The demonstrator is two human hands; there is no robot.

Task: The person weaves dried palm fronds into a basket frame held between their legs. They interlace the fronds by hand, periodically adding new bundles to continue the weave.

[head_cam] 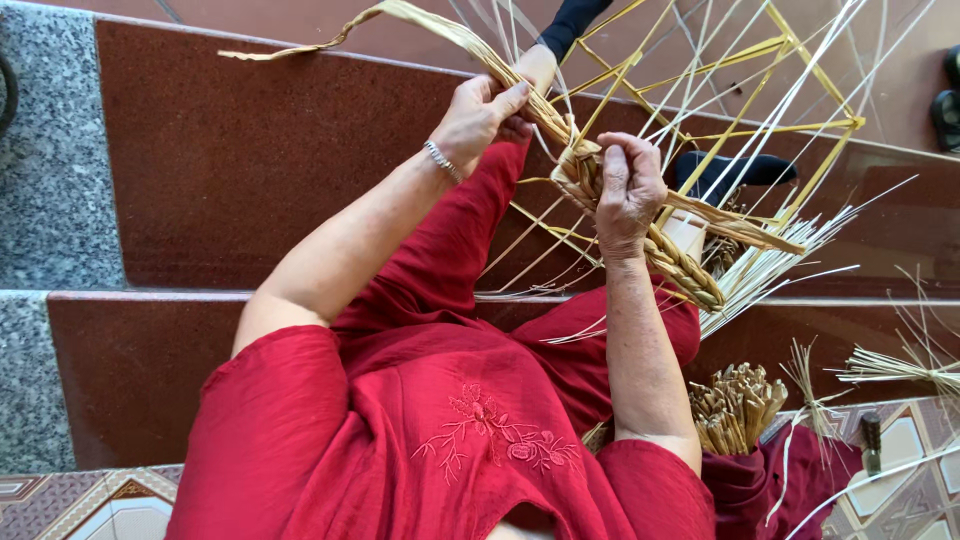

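Behind the yellow wire frame (745,110), much is slipping out of your view: its upper corners are running past the top edge of the picture, and the pale straw strands (790,255) threaded through it are crossing so thickly that you cannot count them or follow any single one. Your right hand (628,190) is covering the spot where the braided straw band (680,262) is meeting the frame, so the working end of the weave is hidden under your fingers. That braid is running on a slant, its long axis going from your right hand down and away toward the lower corner of the frame, where it is ending among fanned straw tips. Your right hand is curling shut around the upper end of the braid, just at the near edge of the frame. Your left hand (483,113) is pinching a flat straw strip (440,28), thumb and fingers pressed together on it; the strip is stretching from the frame past your left hand and up to the left, its curled tip hanging free over the red stone step (230,160). Below the frame, beside your knee, a bundle of cut stalks (735,405) is lying partly hidden by your forearm.
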